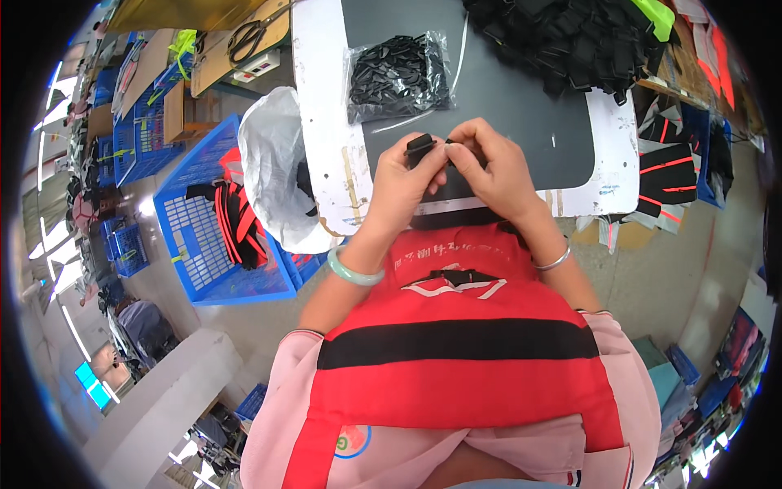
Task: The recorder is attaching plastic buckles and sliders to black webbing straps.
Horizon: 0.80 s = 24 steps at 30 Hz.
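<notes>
Over the near edge of the table, both of my hands meet at a small black webbing strap piece (419,145). My left hand (403,183) is closed around it, thumb against its side. With thumb and forefinger pinched together, my right hand (498,175) grips the other end of the black piece; the fingers hide most of that end. Beyond the hands lies a clear plastic bag (399,77) full of small black plastic parts. A large heap of black straps (570,41) covers the far right of the dark mat (497,106).
The white table (326,155) stands before my red apron (456,391). At its left hang a white sack (281,171) and a blue basket (187,236) holding black-and-red fabric pieces. Scissors (247,41) lie on a far-left bench. Striped fabric pieces (672,175) are stacked on the right.
</notes>
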Available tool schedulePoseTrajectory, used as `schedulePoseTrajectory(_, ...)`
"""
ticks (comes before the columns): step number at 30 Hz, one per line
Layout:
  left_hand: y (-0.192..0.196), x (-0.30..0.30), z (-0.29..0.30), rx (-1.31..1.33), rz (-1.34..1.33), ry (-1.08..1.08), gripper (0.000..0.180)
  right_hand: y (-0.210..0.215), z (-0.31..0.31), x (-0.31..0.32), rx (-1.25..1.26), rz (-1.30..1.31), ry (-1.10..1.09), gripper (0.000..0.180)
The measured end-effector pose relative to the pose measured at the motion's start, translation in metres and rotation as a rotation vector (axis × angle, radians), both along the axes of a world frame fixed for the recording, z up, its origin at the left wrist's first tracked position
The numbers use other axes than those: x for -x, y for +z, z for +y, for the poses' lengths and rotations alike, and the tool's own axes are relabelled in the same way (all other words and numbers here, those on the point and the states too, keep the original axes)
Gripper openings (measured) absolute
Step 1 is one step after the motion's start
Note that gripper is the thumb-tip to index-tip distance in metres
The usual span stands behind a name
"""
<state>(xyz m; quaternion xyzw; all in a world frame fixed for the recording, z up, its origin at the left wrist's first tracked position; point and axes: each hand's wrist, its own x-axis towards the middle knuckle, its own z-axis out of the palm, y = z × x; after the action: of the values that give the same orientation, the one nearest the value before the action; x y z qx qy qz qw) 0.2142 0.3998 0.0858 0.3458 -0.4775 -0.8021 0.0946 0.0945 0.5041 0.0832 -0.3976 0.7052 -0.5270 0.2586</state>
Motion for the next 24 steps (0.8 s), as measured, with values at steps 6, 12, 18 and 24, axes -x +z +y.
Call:
schedulePoseTrajectory(6,0.004,-0.004,0.002,0.224,-0.002,0.071,0.011,0.008,0.002,0.011,-0.095,0.021,0.145,0.018)
schedulePoseTrajectory(12,0.002,-0.004,-0.003,-0.278,0.186,0.117,0.064,0.002,0.008,-0.001,-0.080,-0.878,0.124,0.013)
schedulePoseTrajectory(18,-0.002,-0.005,0.001,-0.089,0.180,0.137,0.066,0.009,-0.004,-0.009,-0.076,-0.911,0.160,0.015)
schedulePoseTrajectory(24,-0.002,-0.005,0.011,0.670,0.190,-0.008,0.064,0.011,0.000,-0.011,0.006,-1.104,0.131,0.017)
